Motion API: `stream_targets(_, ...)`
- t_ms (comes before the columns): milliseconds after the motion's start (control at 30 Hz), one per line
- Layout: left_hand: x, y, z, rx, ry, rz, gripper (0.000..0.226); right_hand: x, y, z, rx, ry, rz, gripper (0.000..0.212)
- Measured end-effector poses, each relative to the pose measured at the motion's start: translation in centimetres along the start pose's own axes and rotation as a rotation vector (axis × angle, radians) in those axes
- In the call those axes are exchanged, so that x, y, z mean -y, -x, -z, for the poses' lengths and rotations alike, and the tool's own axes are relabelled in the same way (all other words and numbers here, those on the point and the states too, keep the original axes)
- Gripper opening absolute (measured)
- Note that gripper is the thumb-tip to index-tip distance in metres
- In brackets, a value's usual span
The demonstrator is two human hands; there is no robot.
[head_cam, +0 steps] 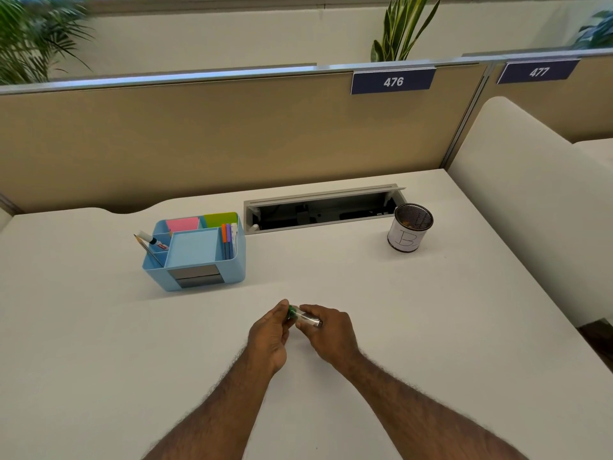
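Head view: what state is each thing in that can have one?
marker: held in both hands, whether the cap is fully seated cannot be told.
left hand: pinches the green cap.
right hand: grips the marker.
cable hatch: open.
organizer: upright, pens standing in it.
mesh cup: upright.

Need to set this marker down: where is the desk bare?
Bare desk: between blue organizer and mesh cup; left of the left hand; right of the right hand. Crowded at the back by the open cable tray.
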State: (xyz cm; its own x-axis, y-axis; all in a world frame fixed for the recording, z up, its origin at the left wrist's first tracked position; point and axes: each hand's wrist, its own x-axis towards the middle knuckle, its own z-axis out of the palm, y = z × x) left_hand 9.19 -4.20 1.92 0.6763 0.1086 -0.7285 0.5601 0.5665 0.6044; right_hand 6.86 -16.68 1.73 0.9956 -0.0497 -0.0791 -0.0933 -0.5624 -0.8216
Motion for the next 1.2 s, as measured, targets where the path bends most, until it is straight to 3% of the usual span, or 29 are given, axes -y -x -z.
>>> stream_targets(467,-0.9,0.7,-0.3,-0.011,-0.024,0.031,0.01,0.8,1.3,-0.4,-0.063,0.197,0.173,0.039)
stream_targets(833,-1.1,0.7,0.0,0.106,0.089,0.042,0.011,1.5,1.1,-0.4,-0.132,0.002,0.144,0.032)
stream_targets(933,-1.3,0.7,0.1,0.147,0.101,0.019,0.019,1.8,0.6,-0.1,-0.116,-0.091,0.084,0.029)
stream_targets(1100,-1.6,0.6,-0.1,0.232,0.103,-0.03,0.018,3.0,0.1,0.7,0.037,-0.401,-0.225,0.018)
stream_targets(1200,-1.8,0.4,-0.2,0.247,0.101,-0.053,0.019,3.4,0.2,1.0,0.092,-0.539,-0.297,0.015)
